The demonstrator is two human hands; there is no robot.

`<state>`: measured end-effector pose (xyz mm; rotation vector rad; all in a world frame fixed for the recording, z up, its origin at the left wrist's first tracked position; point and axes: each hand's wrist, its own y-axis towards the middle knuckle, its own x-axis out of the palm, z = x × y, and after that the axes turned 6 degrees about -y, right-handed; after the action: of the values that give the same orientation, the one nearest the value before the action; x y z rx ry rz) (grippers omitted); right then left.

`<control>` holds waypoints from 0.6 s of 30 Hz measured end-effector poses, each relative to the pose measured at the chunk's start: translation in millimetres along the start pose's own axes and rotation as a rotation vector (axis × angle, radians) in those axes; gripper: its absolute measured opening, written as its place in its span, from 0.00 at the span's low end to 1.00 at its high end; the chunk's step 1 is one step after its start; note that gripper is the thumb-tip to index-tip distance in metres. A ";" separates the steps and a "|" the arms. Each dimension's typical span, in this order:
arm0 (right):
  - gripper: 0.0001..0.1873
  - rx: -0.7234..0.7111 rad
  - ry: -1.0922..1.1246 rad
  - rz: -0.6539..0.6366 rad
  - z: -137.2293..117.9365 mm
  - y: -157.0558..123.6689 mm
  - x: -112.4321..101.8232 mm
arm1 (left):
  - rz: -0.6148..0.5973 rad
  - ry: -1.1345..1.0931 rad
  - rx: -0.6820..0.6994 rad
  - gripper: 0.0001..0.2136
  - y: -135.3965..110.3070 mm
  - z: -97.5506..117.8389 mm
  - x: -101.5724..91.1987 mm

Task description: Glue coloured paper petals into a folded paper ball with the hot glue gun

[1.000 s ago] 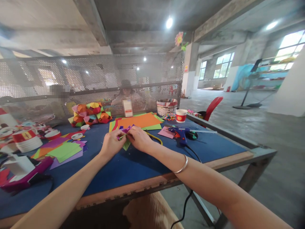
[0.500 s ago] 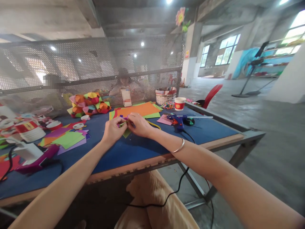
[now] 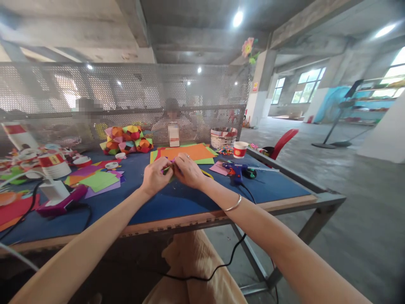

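My left hand (image 3: 155,177) and my right hand (image 3: 188,170) meet over the blue table (image 3: 202,198), fingers pinched together on a small folded paper piece (image 3: 168,169) of green and purple. Most of that piece is hidden between the fingers. A silver bangle (image 3: 233,205) sits on my right wrist. Just behind my hands lies a stack of orange and green paper sheets (image 3: 186,153).
A blue glue gun (image 3: 236,172) lies to the right, its cord running off the table edge. A red-and-white paper cup (image 3: 240,149), a woven basket (image 3: 223,137), a multicoloured paper ball (image 3: 126,139), loose coloured sheets (image 3: 96,180) and a purple tool (image 3: 61,203) surround them. A perforated metal screen (image 3: 126,101) backs the table, with people behind it.
Both hands have stayed pinched on the paper piece, closing a little tighter over it. The view shifted down and then back up; nothing on the table moved.
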<state>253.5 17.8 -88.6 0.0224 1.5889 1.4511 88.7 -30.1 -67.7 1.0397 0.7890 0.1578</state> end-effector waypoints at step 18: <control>0.08 0.017 -0.025 -0.034 -2.7 3.6 -6.2 | -0.028 0.071 0.018 0.06 -0.7 0.4 -1.2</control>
<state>253.2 13.2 -82.4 0.0232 1.5738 1.4060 88.0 -31.3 -67.6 1.0439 0.8701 0.1646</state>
